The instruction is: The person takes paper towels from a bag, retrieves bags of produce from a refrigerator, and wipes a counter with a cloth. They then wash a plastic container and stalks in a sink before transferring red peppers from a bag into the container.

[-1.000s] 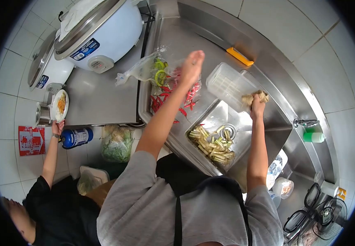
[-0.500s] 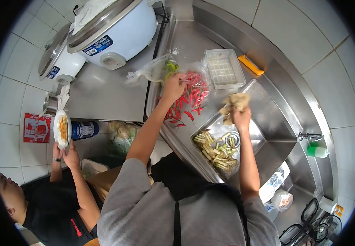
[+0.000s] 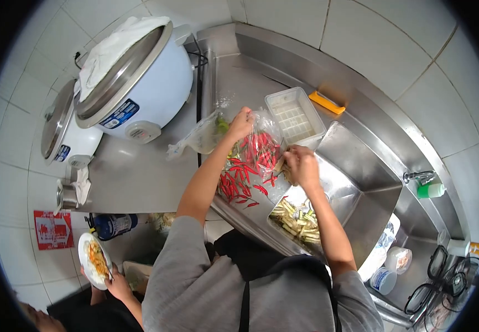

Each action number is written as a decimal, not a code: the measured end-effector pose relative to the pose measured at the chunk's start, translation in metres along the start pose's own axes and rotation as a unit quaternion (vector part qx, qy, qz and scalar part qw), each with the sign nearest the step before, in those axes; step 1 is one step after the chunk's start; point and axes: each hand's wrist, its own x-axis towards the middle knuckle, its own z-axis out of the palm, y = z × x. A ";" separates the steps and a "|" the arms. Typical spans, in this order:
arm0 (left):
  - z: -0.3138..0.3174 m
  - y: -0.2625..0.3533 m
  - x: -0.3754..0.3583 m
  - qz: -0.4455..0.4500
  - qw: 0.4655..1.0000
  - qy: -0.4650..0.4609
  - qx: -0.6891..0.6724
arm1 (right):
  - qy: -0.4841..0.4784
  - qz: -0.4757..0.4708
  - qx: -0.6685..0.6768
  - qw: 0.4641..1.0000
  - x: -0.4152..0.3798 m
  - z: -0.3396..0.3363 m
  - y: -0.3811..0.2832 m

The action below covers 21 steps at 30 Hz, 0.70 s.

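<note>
My left hand (image 3: 241, 123) is closed on the gathered edge of a clear plastic bag (image 3: 264, 124) of red chillies. Loose red chillies (image 3: 238, 180) lie below it on the steel counter. A second clear bag (image 3: 198, 135) with something green inside rests left of that hand. My right hand (image 3: 302, 165) is closed on a tan cloth (image 3: 288, 172), mostly hidden under the fingers, at the sink's edge near the chilli bag. Cut pale-green stalks (image 3: 297, 221) sit in the near corner of the sink. Behind my hands is a clear plastic container (image 3: 296, 115).
Two rice cookers (image 3: 145, 88) stand at the left. A co-worker (image 3: 119, 285) at the lower left holds a plate of food (image 3: 95, 260). An orange object (image 3: 327, 103) lies by the back rim; a faucet (image 3: 418, 176) and green bottle (image 3: 431, 191) are right.
My right hand has moved left with the cloth, toward the chilli bag. My left hand has lifted the bag's edge. The co-worker and plate have shifted lower in view as the camera view turned.
</note>
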 end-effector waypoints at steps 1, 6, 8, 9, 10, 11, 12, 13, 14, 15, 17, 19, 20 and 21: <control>-0.004 0.009 0.002 -0.009 0.997 -0.063 -0.041 | -0.006 -0.031 -0.023 0.999 0.004 0.008 -0.015; -0.024 0.058 0.011 0.033 0.966 -0.210 -0.149 | 0.018 -0.033 -0.073 0.997 0.022 0.041 -0.031; -0.037 0.087 0.007 0.048 0.953 -0.244 -0.173 | 0.051 -0.024 -0.029 0.998 0.027 0.032 -0.042; -0.043 0.102 0.005 0.047 0.951 -0.253 -0.173 | 0.049 -0.013 0.012 0.999 0.033 0.033 -0.038; -0.050 0.120 0.006 0.048 0.945 -0.243 -0.213 | 0.053 -0.005 0.010 0.999 0.040 0.034 -0.039; -0.054 0.133 0.006 0.047 0.938 -0.233 -0.252 | 0.094 0.041 0.093 0.990 0.046 0.034 -0.043; -0.056 0.143 0.009 0.048 0.936 -0.240 -0.252 | 0.137 0.083 0.175 0.971 0.054 0.034 -0.043; -0.058 0.152 0.014 0.052 0.928 -0.226 -0.293 | 0.093 0.122 0.357 0.921 0.064 0.034 -0.043; -0.057 0.158 0.020 0.056 0.917 -0.212 -0.333 | 0.099 0.123 0.356 0.921 0.069 0.030 -0.043; -0.056 0.166 0.026 0.052 0.899 -0.229 -0.369 | 0.128 0.208 0.460 0.854 0.075 0.018 -0.051; -0.049 0.181 0.032 0.056 0.887 -0.230 -0.396 | 0.164 0.316 0.563 0.746 0.083 0.004 -0.043; -0.040 0.192 0.038 0.055 0.863 -0.223 -0.449 | 0.099 0.327 0.586 0.735 0.085 -0.003 -0.014; -0.033 0.194 0.042 0.060 0.859 -0.235 -0.450 | 0.026 0.338 0.607 0.719 0.087 -0.007 -0.001; -0.027 0.196 0.045 0.060 0.841 -0.240 -0.481 | -0.002 0.339 0.681 0.648 0.091 -0.014 -0.005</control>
